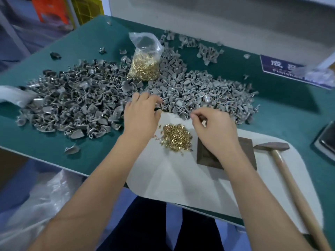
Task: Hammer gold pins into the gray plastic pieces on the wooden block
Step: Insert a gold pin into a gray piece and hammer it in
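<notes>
Picking parts before hammering
Left hand (141,113) fingers curl into the gray plastic pieces (199,93); right hand (213,127) pinches, contents unclear; gold pins (175,136) lie beside the wooden block (246,147), hammer (282,160) within reach.

The flat table (282,113) wears a dark teal-green cover. Across its middle spreads a heap of dull gray plastic pieces (76,100), some glinting silvery. At twelve o'clock a clear plastic bag of shiny gold pins (145,67) shows yellow-gold through the film. At centre a loose pile of gold pins (175,137) lies on an off-white cloth sheet (177,180). At three o'clock sits a dark brown wooden block (248,153), beside a gray-headed hammer with pale tan wooden handle (290,180). A blue sign with white lettering (282,67) lies at two o'clock.
</notes>
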{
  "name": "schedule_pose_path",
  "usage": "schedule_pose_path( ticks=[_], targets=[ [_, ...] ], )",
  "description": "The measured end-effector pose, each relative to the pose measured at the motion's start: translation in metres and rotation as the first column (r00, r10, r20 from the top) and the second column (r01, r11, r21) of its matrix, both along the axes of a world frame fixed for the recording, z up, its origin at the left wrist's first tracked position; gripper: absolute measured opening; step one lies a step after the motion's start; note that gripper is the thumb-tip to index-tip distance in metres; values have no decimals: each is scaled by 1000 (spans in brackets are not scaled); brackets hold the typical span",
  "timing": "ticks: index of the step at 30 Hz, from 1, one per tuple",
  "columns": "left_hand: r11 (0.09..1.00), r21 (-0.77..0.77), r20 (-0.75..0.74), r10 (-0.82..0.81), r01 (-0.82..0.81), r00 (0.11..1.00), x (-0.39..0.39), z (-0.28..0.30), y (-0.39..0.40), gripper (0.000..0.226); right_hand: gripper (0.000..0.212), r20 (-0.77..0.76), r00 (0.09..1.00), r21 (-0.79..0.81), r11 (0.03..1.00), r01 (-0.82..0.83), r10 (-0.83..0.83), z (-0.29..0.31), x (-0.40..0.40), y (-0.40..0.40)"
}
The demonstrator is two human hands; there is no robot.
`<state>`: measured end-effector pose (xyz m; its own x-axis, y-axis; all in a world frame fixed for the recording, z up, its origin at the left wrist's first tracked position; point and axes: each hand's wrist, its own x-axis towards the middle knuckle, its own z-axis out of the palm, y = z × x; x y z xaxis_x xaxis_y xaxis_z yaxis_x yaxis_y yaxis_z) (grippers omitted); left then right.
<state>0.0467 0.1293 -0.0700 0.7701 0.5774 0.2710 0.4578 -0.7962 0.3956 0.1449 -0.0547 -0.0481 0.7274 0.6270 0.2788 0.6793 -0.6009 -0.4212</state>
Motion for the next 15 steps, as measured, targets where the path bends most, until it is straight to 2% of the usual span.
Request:
schedule_pose_path(
  ticks=[5,9,12,15],
  targets=[
    [999,32,-5,34,-34,999,2,1,6,16,16,-40,996,16,997,-78,78,1,-1,0],
    [999,33,-13,42,-41,999,1,3,7,10,15,-35,987,-30,987,-160,159,2,-4,0],
    [1000,-15,124,19,-17,992,-11,2,-3,11,16,-19,987,-51,986,-157,157,1,-5,-2],
    [983,-177,282,-2,54,959,-37,-9,-22,9,16,5,988,-64,986,-154,155,2,-8,-2]
  ],
)
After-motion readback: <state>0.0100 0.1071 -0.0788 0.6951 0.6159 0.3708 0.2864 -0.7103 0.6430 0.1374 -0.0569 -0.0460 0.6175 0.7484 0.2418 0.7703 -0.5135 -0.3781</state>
